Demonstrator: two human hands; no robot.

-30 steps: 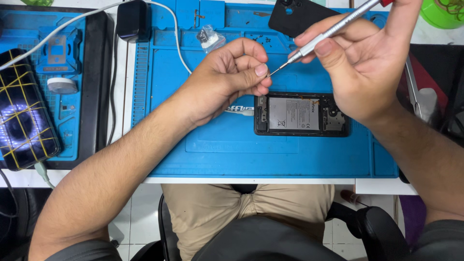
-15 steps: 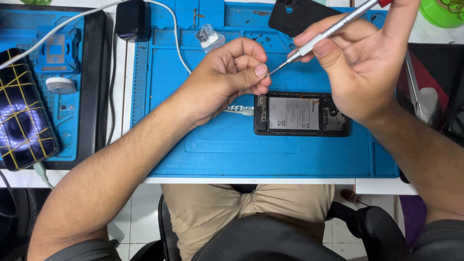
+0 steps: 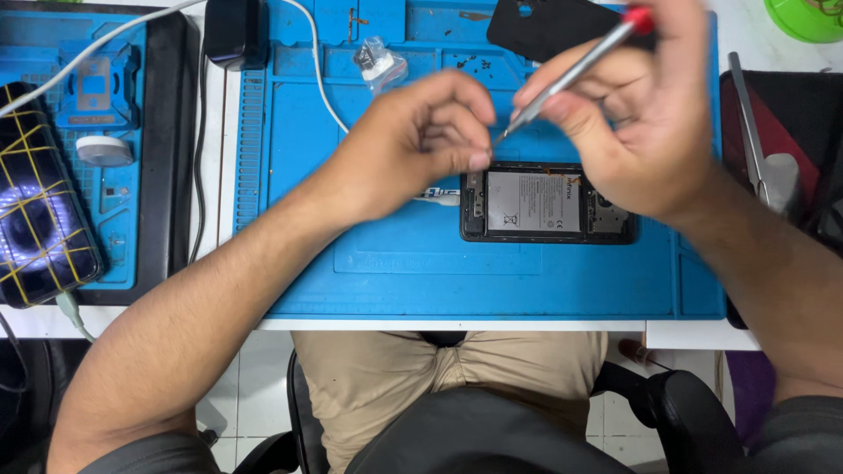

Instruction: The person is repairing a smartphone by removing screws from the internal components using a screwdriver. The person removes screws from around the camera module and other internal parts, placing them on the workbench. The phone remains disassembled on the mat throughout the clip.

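An opened phone point(image 3: 544, 204) with its back off lies flat on the blue work mat point(image 3: 395, 272), its battery showing. My right hand point(image 3: 641, 123) grips a slim silver screwdriver point(image 3: 575, 70) with a red cap, tip pointing down-left just above the phone's left end. My left hand point(image 3: 421, 140) hovers beside that tip with its fingertips pinched together; what they pinch is too small to see. The two hands nearly touch at the screwdriver's tip.
A black back cover point(image 3: 544, 26) lies at the mat's far edge, beside a small clear bag of parts point(image 3: 373, 61). A second phone point(image 3: 35, 219) with a lit screen rests on a smaller blue mat at left. Metal tweezers point(image 3: 746, 114) lie at right. A white cable point(image 3: 316, 79) crosses the mat.
Both hands have shifted slightly and look motion-blurred; the screwdriver's tip stays close to my left fingertips above the phone.
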